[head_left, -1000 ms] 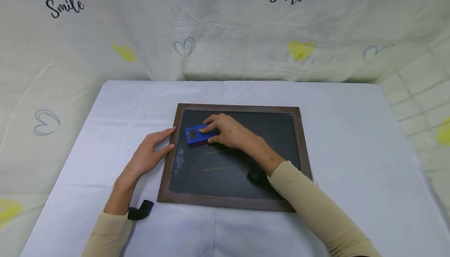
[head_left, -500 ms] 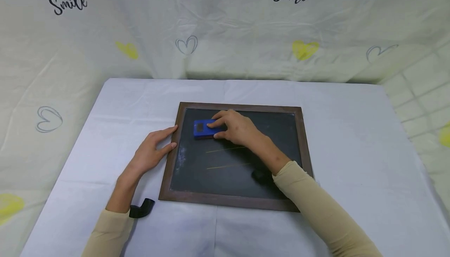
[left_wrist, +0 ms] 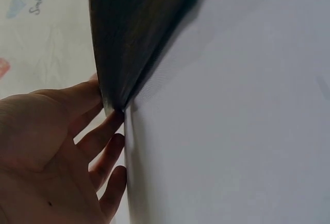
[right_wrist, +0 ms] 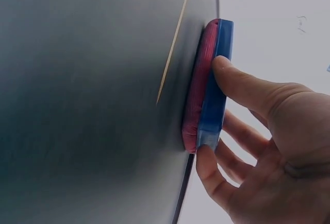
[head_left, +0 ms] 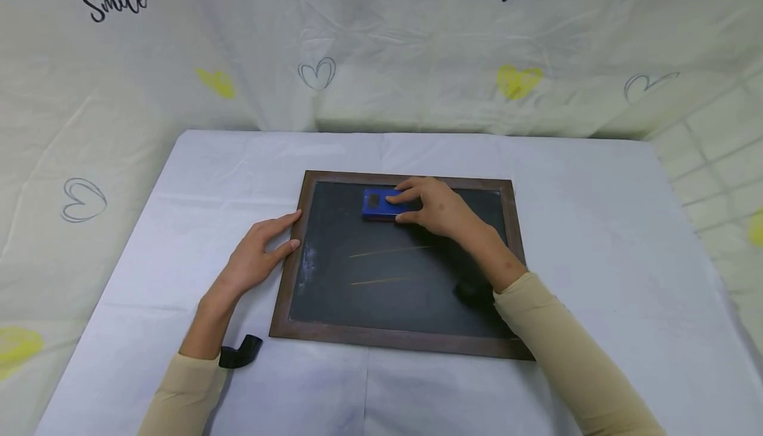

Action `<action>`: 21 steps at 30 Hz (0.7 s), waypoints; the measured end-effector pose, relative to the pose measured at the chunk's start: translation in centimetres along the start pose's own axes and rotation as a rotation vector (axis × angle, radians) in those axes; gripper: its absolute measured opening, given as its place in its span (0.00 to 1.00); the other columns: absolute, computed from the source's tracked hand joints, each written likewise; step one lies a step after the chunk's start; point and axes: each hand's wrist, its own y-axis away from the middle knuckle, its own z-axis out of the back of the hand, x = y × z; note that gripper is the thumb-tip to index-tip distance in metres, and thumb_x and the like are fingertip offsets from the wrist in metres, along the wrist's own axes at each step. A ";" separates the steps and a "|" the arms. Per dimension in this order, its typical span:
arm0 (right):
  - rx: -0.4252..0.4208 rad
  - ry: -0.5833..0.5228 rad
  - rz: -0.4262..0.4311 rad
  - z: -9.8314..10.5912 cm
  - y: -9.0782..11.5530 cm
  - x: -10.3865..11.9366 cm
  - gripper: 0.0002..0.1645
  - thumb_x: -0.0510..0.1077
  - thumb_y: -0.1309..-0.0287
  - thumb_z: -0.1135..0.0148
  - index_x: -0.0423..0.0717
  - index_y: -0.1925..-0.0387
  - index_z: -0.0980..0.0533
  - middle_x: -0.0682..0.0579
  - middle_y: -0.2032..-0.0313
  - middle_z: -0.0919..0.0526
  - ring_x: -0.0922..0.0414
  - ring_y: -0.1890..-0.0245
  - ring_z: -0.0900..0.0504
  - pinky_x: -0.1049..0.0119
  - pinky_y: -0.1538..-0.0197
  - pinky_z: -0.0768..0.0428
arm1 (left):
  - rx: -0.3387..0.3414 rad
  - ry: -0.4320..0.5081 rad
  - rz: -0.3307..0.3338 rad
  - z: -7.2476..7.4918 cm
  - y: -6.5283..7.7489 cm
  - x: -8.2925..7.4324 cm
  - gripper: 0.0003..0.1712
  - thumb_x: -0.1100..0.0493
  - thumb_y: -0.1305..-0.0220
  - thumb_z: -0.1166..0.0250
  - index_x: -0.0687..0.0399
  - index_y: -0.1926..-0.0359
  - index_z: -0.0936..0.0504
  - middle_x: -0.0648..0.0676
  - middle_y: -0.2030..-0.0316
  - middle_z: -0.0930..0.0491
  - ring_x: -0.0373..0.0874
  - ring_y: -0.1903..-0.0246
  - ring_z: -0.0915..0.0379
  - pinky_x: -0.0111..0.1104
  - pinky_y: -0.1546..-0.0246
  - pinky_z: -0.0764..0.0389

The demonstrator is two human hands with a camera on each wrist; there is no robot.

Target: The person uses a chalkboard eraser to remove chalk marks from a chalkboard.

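A chalkboard with a brown wooden frame lies on the table in the head view. Two thin yellow chalk lines run across its middle, and a whitish smudge marks its left side. My right hand holds a blue chalkboard eraser near the board's upper edge, thumb on one side and fingers on the other. In the right wrist view, the eraser's pink felt side faces the board. At the frame's left side, my left hand rests its fingertips and thumb, fingers fairly straight.
White cloth covers the table around the board. Behind it hangs a pale curtain printed with hearts and words. A black curved wrist camera piece sticks out at the left cuff, and a dark one at the right cuff.
My right hand has slid the eraser to the right and slightly up, toward the board's top edge, straightening its tilt. The left hand has stayed at the frame's left side.
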 end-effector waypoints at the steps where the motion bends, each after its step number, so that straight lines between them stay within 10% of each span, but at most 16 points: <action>1: -0.004 0.003 -0.003 0.1 0.1 -0.3 0.29 0.50 0.36 0.27 0.56 0.34 0.21 0.49 0.26 0.27 0.43 0.22 0.34 0.42 0.24 0.30 | 0.000 0.000 0.000 0.0 0.0 0.0 0.35 0.57 0.24 0.37 0.51 0.21 0.35 0.62 0.22 0.35 0.64 0.22 0.42 0.60 0.22 0.40; 21: -0.067 0.011 -0.059 1.2 2.5 -3.3 0.28 0.50 0.34 0.29 0.56 0.34 0.21 0.47 0.27 0.27 0.40 0.22 0.35 0.39 0.25 0.30 | 0.002 0.022 0.011 -0.2 0.1 -0.1 0.35 0.56 0.24 0.36 0.48 0.20 0.36 0.60 0.22 0.35 0.64 0.22 0.43 0.62 0.23 0.41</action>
